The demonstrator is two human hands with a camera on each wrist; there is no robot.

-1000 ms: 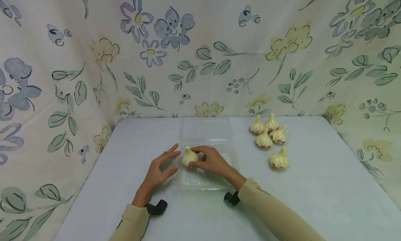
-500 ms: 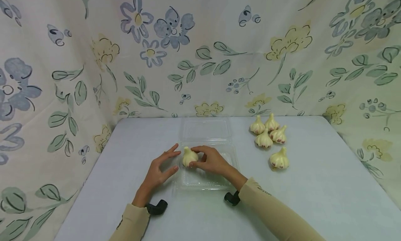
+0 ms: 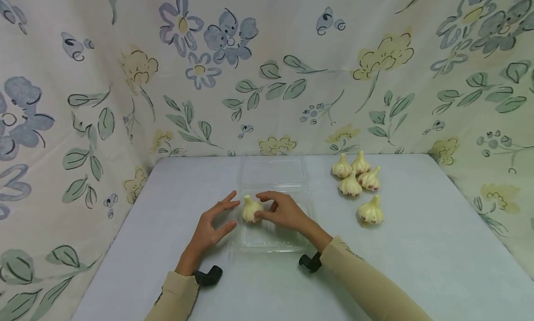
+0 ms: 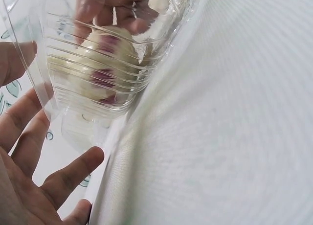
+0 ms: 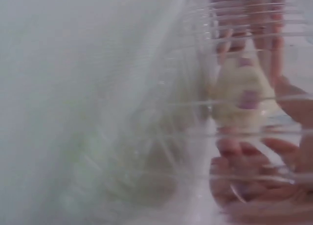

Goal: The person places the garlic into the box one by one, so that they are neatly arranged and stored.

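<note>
To seat the garlic bulb [image 3: 251, 209] well, the right hand [image 3: 285, 212] would best part evenly and lift clear without tipping it; its finger and thumb stand apart beside the bulb, though whether the thumb still touches is unclear. The bulb sits upright in the upper-left part of the clear container [image 3: 267, 242], center frame. The left hand [image 3: 210, 226], fingers spread, could steady the thin wall lightly.

The left wrist view shows purple patches low on the bulb through the ribbed plastic, facing away from the head camera. The right wrist view is blurred. Only the head view shows the lid [image 3: 273, 171] laid back at upper center and five more bulbs [image 3: 350, 186] right of center on the tabletop [image 3: 409, 265].
</note>
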